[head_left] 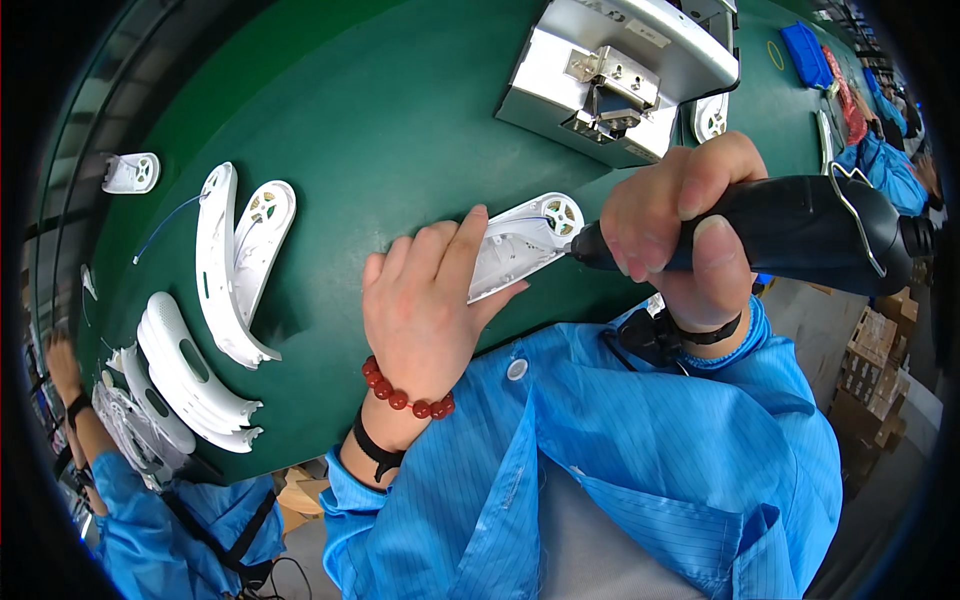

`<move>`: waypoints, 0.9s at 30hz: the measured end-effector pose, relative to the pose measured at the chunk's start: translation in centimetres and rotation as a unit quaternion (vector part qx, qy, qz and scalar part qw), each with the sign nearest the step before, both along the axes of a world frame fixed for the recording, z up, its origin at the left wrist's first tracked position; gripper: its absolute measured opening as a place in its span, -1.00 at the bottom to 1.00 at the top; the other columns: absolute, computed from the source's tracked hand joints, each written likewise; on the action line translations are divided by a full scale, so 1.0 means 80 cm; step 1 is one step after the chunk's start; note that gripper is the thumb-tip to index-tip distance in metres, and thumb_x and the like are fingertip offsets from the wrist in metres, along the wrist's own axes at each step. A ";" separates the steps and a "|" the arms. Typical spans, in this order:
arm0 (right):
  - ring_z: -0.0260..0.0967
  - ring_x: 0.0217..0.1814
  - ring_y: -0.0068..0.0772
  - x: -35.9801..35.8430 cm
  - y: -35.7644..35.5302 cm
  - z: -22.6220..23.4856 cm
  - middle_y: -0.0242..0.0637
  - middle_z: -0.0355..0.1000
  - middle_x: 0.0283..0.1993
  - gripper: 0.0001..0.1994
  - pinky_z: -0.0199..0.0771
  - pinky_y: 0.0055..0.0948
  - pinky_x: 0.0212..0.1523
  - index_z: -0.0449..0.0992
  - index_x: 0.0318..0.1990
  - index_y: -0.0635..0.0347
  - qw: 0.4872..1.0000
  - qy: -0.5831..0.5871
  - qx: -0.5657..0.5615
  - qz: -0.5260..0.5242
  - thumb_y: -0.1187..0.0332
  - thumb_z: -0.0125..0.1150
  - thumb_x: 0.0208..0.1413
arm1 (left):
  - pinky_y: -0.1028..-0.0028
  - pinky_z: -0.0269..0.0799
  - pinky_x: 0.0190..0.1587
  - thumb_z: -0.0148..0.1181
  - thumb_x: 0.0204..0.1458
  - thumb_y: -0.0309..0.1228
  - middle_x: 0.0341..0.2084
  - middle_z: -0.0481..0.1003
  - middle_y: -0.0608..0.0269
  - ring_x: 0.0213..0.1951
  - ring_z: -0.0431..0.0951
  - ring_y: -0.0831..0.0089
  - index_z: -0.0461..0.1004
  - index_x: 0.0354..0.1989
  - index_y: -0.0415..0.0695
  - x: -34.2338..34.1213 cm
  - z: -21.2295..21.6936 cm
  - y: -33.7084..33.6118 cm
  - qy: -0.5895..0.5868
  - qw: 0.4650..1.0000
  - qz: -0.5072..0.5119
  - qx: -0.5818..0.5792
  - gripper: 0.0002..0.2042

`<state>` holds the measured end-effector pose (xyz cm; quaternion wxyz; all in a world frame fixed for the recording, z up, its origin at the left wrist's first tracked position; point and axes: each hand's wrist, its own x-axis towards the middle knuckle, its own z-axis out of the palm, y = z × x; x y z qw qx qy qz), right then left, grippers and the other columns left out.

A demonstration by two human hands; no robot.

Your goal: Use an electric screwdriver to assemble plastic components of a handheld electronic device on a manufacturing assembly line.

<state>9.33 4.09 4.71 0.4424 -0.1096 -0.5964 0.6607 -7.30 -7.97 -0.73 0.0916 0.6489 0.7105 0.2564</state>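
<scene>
My right hand (690,215) is wrapped round a black electric screwdriver (800,225), held nearly level with its tip pointing left. That tip meets the edge of a white plastic housing (515,255) just below its round end, where a speaker-like disc and a thin wire show. Over the housing's left part lies my left hand (425,285), fingers stretched and thumb along the lower edge, pressing it against the green table (360,130). The far left end of the housing is hidden under that hand.
A metal fixture (610,85) stands at the back. To the left lie curved white shells (220,260) and a stack of similar covers (190,370). Another white piece (132,173) sits farther left. A co-worker's arm (90,430) reaches in at the left edge. A blue bin (805,55) is far right.
</scene>
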 end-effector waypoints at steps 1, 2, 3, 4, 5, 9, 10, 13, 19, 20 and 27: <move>0.28 -0.59 -0.51 -0.002 -0.003 0.002 -0.26 0.33 -0.55 -0.78 0.37 -0.47 -0.53 0.23 -0.21 0.19 1.000 -0.022 -0.001 -0.018 0.30 0.11 0.17 | 0.37 0.24 -0.27 0.49 -0.40 -0.19 -0.26 0.49 0.33 -0.26 0.47 0.34 0.51 0.00 -0.05 0.000 0.000 0.000 -0.003 1.000 -0.001 0.000 -0.36; 0.23 -0.64 -0.51 -0.003 -0.004 0.003 -0.35 0.30 -0.55 -0.74 0.30 -0.45 -0.58 0.24 -0.22 0.12 0.998 -0.043 -0.001 -0.037 0.18 0.13 0.18 | 0.37 0.24 -0.26 0.49 -0.41 -0.20 -0.26 0.49 0.33 -0.26 0.47 0.35 0.51 0.00 -0.05 0.000 0.000 0.000 -0.005 1.000 -0.002 0.000 -0.36; 0.23 -0.64 -0.51 -0.003 -0.004 0.004 -0.35 0.30 -0.55 -0.74 0.30 -0.45 -0.58 0.24 -0.22 0.12 0.998 -0.043 -0.001 -0.036 0.18 0.13 0.18 | 0.37 0.24 -0.26 0.49 -0.41 -0.20 -0.26 0.49 0.33 -0.26 0.47 0.35 0.51 0.00 -0.05 0.000 0.000 0.000 -0.006 1.000 -0.002 0.000 -0.36; 0.23 -0.65 -0.51 -0.003 -0.002 0.004 -0.35 0.31 -0.55 -0.74 0.30 -0.45 -0.58 0.24 -0.23 0.12 0.998 -0.049 -0.002 -0.034 0.18 0.13 0.18 | 0.37 0.24 -0.27 0.49 -0.41 -0.20 -0.26 0.49 0.33 -0.26 0.47 0.35 0.51 0.00 -0.05 0.000 -0.001 0.000 -0.005 1.000 -0.003 0.000 -0.35; 0.23 -0.65 -0.51 -0.002 -0.001 0.004 -0.35 0.31 -0.55 -0.74 0.30 -0.45 -0.59 0.25 -0.23 0.12 0.998 -0.055 -0.004 -0.032 0.18 0.13 0.18 | 0.37 0.24 -0.27 0.49 -0.41 -0.20 -0.26 0.49 0.34 -0.26 0.47 0.35 0.52 0.00 -0.05 0.000 -0.001 0.000 -0.005 1.000 -0.003 0.000 -0.35; 0.23 -0.65 -0.51 -0.001 -0.001 0.003 -0.36 0.31 -0.55 -0.75 0.29 -0.45 -0.60 0.25 -0.23 0.12 0.998 -0.050 -0.003 -0.036 0.18 0.13 0.18 | 0.37 0.23 -0.27 0.49 -0.42 -0.21 -0.26 0.49 0.34 -0.27 0.46 0.35 0.52 0.00 -0.05 -0.001 -0.003 0.000 -0.009 1.000 -0.002 0.003 -0.35; 0.27 -0.60 -0.50 0.001 0.002 0.004 -0.27 0.33 -0.54 -0.76 0.36 -0.46 -0.54 0.22 -0.21 0.17 0.999 -0.030 -0.010 -0.012 0.26 0.12 0.18 | 0.37 0.23 -0.28 0.49 -0.42 -0.21 -0.26 0.49 0.34 -0.27 0.46 0.35 0.52 0.00 -0.05 -0.001 -0.003 0.001 -0.010 1.000 -0.004 0.008 -0.35; 0.27 -0.60 -0.50 -0.001 0.001 0.004 -0.27 0.33 -0.54 -0.76 0.36 -0.45 -0.54 0.22 -0.21 0.17 0.999 -0.033 -0.008 -0.008 0.26 0.11 0.18 | 0.37 0.23 -0.28 0.49 -0.42 -0.21 -0.26 0.49 0.34 -0.28 0.46 0.36 0.52 0.00 -0.05 -0.002 -0.003 0.001 -0.010 1.000 -0.006 0.013 -0.35; 0.22 -0.67 -0.51 -0.003 0.001 0.005 -0.36 0.32 -0.54 -0.76 0.29 -0.45 -0.60 0.23 -0.24 0.11 0.998 -0.055 0.002 -0.025 0.18 0.10 0.19 | 0.38 0.23 -0.28 0.49 -0.43 -0.20 -0.28 0.50 0.34 -0.29 0.46 0.36 0.53 0.00 -0.06 -0.002 -0.004 0.001 -0.011 1.000 -0.004 0.016 -0.35; 0.22 -0.67 -0.51 -0.003 0.001 0.005 -0.36 0.32 -0.54 -0.76 0.29 -0.45 -0.60 0.23 -0.24 0.10 0.998 -0.054 0.001 -0.022 0.19 0.10 0.19 | 0.38 0.23 -0.28 0.49 -0.44 -0.20 -0.28 0.49 0.34 -0.29 0.46 0.36 0.53 -0.01 -0.06 -0.002 -0.005 0.001 -0.011 1.000 -0.004 0.019 -0.35; 0.22 -0.67 -0.50 -0.003 0.003 0.004 -0.36 0.32 -0.55 -0.76 0.29 -0.45 -0.61 0.23 -0.25 0.10 0.998 -0.059 -0.004 -0.020 0.19 0.11 0.18 | 0.38 0.23 -0.29 0.49 -0.44 -0.19 -0.28 0.49 0.34 -0.30 0.46 0.36 0.53 -0.01 -0.07 -0.003 -0.004 0.002 -0.017 1.000 -0.008 0.020 -0.35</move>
